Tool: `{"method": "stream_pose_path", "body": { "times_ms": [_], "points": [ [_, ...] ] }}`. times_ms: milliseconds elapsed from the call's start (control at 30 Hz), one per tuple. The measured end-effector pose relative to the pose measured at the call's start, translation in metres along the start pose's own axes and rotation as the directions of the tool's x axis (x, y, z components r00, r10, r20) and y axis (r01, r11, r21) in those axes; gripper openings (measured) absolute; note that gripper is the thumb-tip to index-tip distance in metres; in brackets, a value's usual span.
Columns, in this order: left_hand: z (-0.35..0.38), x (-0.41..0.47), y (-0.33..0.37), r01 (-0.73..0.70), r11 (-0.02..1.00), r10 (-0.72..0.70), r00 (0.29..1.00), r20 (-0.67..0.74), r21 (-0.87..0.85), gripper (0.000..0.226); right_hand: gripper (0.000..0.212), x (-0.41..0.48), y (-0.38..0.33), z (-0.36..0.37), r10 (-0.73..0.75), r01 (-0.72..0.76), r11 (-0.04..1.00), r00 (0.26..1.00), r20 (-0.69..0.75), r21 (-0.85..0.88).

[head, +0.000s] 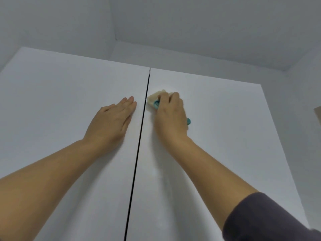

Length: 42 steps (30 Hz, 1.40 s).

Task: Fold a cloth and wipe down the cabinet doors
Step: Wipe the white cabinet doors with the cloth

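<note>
Two tall white cabinet doors fill the view, the left door (60, 110) and the right door (225, 136), with a dark vertical gap between them. My right hand (171, 115) presses a folded cream cloth (153, 100) with teal edging against the upper part of the right door, close to the gap. Most of the cloth is hidden under the hand. My left hand (112, 119) lies flat on the left door with its fingers stretched out, holding nothing.
The white ceiling (191, 23) and wall meet above the cabinet's top edge. A beige object (317, 112) shows at the far right edge. A dark sleeve (269, 218) covers my right upper arm.
</note>
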<state>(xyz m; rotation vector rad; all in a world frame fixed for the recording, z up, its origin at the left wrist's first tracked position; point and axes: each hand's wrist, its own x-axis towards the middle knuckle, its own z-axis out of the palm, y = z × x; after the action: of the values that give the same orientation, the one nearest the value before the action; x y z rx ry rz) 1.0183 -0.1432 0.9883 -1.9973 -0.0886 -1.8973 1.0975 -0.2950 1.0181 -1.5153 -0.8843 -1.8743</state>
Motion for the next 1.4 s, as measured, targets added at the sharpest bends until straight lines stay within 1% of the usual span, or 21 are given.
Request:
{"method": "stream_pose_path", "body": {
  "times_ms": [100, 167, 233, 333, 400, 533, 633, 700, 833, 1000, 1100, 1334, 1400],
  "points": [
    [0.000, -0.001, -0.001, -0.030, 0.999, 0.030, 1.000, 0.008, 0.024, 0.063, 0.035, -0.017, -0.020, 0.002, -0.103, 0.101, 0.993, 0.994, 0.025, 0.061],
    [0.002, -0.004, 0.001, -0.015, 0.999, 0.015, 1.000, 0.009, 0.031, 0.055, 0.034, -0.029, -0.018, 0.000, -0.169, 0.169, 0.985, 0.986, 0.006, 0.039],
    [0.003, -0.012, 0.005, 0.057, 0.997, -0.057, 0.998, 0.000, 0.048, 0.049, 0.036, -0.037, -0.008, -0.004, -0.236, 0.235, 0.972, 0.972, -0.005, -0.015],
    [0.003, -0.032, 0.015, 0.196, 0.979, -0.195, 0.980, -0.026, 0.061, 0.052, 0.041, -0.039, 0.018, -0.014, -0.299, 0.302, 0.949, 0.953, 0.047, -0.093],
    [0.006, -0.046, 0.022, 0.223, 0.971, -0.222, 0.975, -0.023, 0.079, 0.052, 0.042, -0.038, 0.044, -0.026, -0.251, 0.261, 0.955, 0.964, 0.084, -0.138],
    [0.013, -0.064, 0.045, 0.169, 0.977, -0.169, 0.986, -0.011, 0.128, 0.059, 0.042, -0.037, 0.114, -0.054, -0.016, 0.046, 0.972, 0.991, 0.131, -0.232],
    [0.019, -0.075, 0.063, 0.146, 0.979, -0.145, 0.989, -0.017, 0.145, 0.057, 0.036, -0.041, 0.167, -0.073, 0.118, -0.092, 0.953, 0.990, 0.074, -0.290],
    [0.022, -0.082, 0.071, 0.163, 0.975, -0.161, 0.987, -0.021, 0.154, 0.057, 0.034, -0.047, 0.198, -0.084, 0.207, -0.181, 0.927, 0.977, 0.047, -0.327],
    [0.024, -0.092, 0.075, 0.214, 0.968, -0.212, 0.977, -0.032, 0.130, 0.057, 0.040, -0.062, 0.236, -0.101, 0.352, -0.337, 0.893, 0.936, -0.003, -0.300],
    [0.025, -0.095, 0.074, 0.243, 0.967, -0.241, 0.970, -0.044, 0.070, 0.056, 0.041, -0.072, 0.240, -0.099, 0.440, -0.444, 0.874, 0.895, -0.067, -0.195],
    [0.023, -0.094, 0.076, 0.260, 0.964, -0.257, 0.965, -0.052, 0.059, 0.056, 0.039, -0.077, 0.224, -0.093, 0.445, -0.452, 0.878, 0.892, -0.081, -0.154],
    [0.023, -0.094, 0.076, 0.258, 0.965, -0.255, 0.965, -0.057, 0.043, 0.056, 0.041, -0.087, 0.156, -0.069, 0.328, -0.331, 0.943, 0.943, -0.061, -0.038],
    [0.020, -0.095, 0.072, 0.228, 0.973, -0.226, 0.972, -0.061, 0.034, 0.054, 0.040, -0.086, 0.130, -0.058, 0.284, -0.286, 0.958, 0.957, -0.064, -0.026]
  ]
}}
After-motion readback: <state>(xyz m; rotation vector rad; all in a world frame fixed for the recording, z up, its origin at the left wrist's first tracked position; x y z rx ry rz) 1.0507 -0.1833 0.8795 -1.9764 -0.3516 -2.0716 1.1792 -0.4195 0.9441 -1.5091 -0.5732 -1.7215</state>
